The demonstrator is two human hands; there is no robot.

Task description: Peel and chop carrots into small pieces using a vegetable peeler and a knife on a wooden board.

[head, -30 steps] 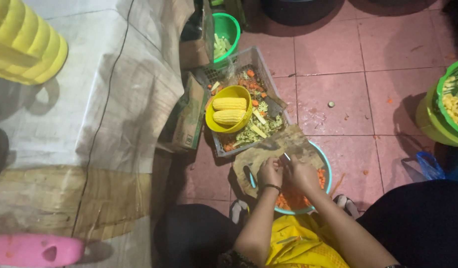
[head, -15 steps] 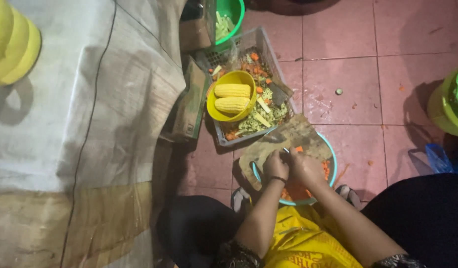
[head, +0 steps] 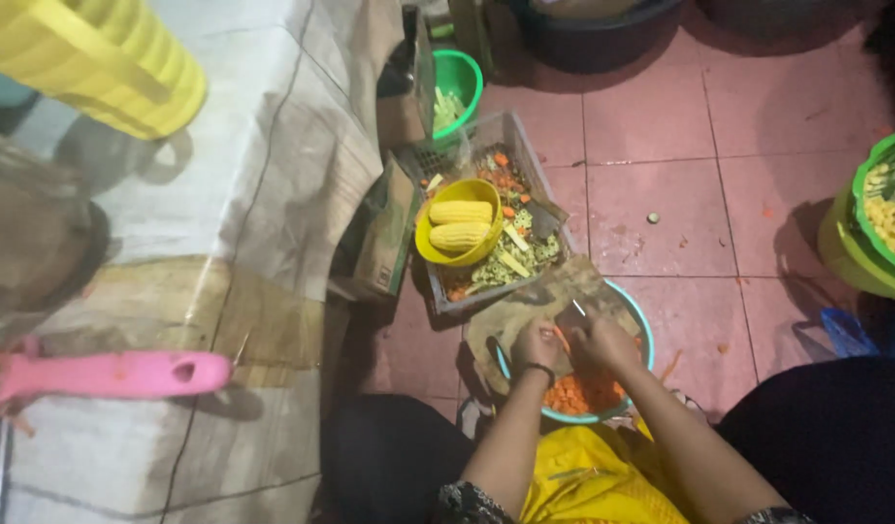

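Tiled floor (head: 680, 184): crate (head: 525, 146), probably basins (head: 641, 320).

Yellow bowl (head: 438, 250) of corn cobs (head: 459, 223), green bucket (head: 860, 254)

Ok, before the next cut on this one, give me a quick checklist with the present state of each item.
1. Left hand on the orange carrot piece: ok, it rests right at it.
2. Right hand gripping the small knife: ok, blade tip shows above the fingers.
3. Fingertips away from the blade edge: cannot tell, the hands overlap.
4. Worn wooden cutting board steady over the teal round basin: cannot tell.
5. Basin catching the chopped orange carrot bits: ok, a heap lies inside.
6. Yellow bowl with two corn cobs away from the hands: ok, it sits in the grey crate.
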